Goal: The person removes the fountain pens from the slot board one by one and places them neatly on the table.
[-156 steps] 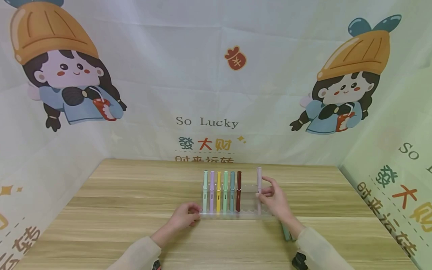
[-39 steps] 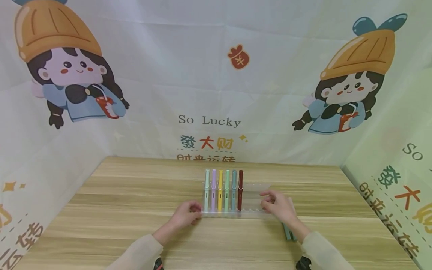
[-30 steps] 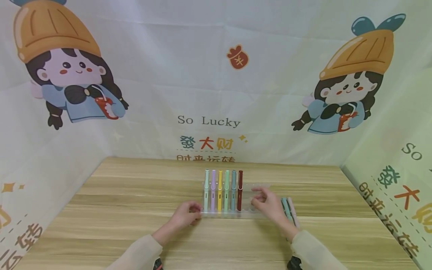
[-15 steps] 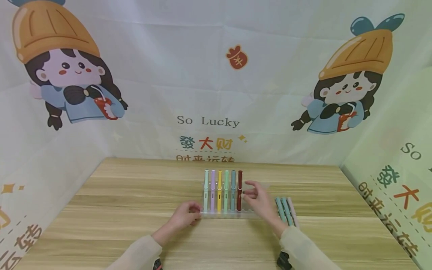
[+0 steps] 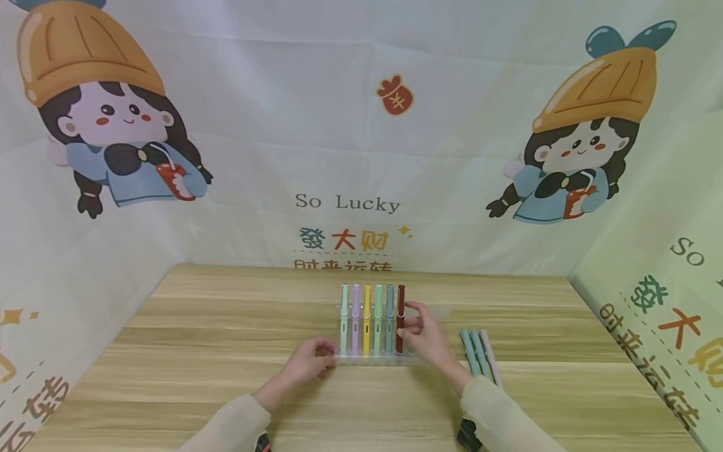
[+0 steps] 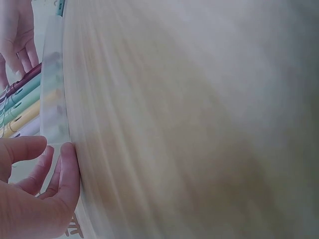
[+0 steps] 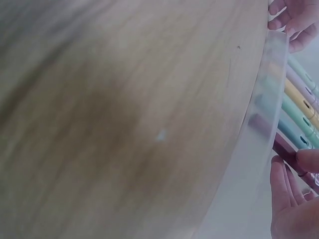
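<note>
A clear pen stand [image 5: 373, 360] holds a row of upright capped pens: a pale mint pen [image 5: 344, 333], a lilac pen [image 5: 355, 333], a yellow pen [image 5: 367, 329], a light green pen [image 5: 378, 333], a blue-grey pen [image 5: 390, 333] and a dark red pen [image 5: 401, 301]. My right hand [image 5: 428, 336] pinches the dark red pen between thumb and fingers; in the right wrist view the thumb lies across its barrel [image 7: 285, 148]. At the stand's left end my left hand [image 5: 310, 361] grips the corner, thumb and fingertips on the clear plastic [image 6: 54, 114] in the left wrist view.
Right of the stand, two teal-green pens [image 5: 469, 351] [image 5: 481, 355] and a pale pink pen [image 5: 490, 355] lie side by side on the wooden table [image 5: 226, 326]. My right forearm partly covers their near ends. A printed cloth [image 5: 271, 125] hangs behind.
Earlier my right hand held the pale pink pen at the stand; that pen now lies on the table. The hand has since moved left to the dark red pen. My left hand stays put.
</note>
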Available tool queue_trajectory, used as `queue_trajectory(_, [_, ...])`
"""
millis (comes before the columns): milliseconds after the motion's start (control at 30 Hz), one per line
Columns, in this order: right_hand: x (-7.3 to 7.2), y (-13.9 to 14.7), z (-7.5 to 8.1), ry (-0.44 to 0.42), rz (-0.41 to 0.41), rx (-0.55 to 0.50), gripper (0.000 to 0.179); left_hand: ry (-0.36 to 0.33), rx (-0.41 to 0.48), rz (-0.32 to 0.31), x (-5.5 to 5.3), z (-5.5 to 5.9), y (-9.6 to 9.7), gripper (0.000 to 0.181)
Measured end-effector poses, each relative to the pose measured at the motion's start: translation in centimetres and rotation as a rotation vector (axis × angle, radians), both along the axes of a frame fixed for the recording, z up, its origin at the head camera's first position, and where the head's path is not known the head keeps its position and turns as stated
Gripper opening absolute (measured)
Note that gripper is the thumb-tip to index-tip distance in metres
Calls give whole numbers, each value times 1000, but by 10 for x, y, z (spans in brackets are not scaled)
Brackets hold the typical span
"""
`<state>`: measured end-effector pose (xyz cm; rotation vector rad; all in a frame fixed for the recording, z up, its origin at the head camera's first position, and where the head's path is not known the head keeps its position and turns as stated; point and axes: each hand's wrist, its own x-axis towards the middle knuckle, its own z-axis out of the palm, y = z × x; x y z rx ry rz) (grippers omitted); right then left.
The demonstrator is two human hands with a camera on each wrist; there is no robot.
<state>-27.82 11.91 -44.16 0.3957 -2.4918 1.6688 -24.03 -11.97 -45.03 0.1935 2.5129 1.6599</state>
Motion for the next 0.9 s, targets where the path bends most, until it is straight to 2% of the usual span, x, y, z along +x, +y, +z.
queue_trajectory(500, [-1,-2,1,18,-19,24,54,3,25,-4,0,0,-1,16])
queue_trajectory(533, [-1,-2,2,18,-23,26,54,22,32,-24,-1,-1,-3,15])
queue_trajectory(667, [0,-2,6,40,-28,17,52,24,42,-36,-2,-3,-4,14])
queue_trajectory(900, [-1,-2,16,73,-36,-1,49,-9,18,-2,2,2,0,16])
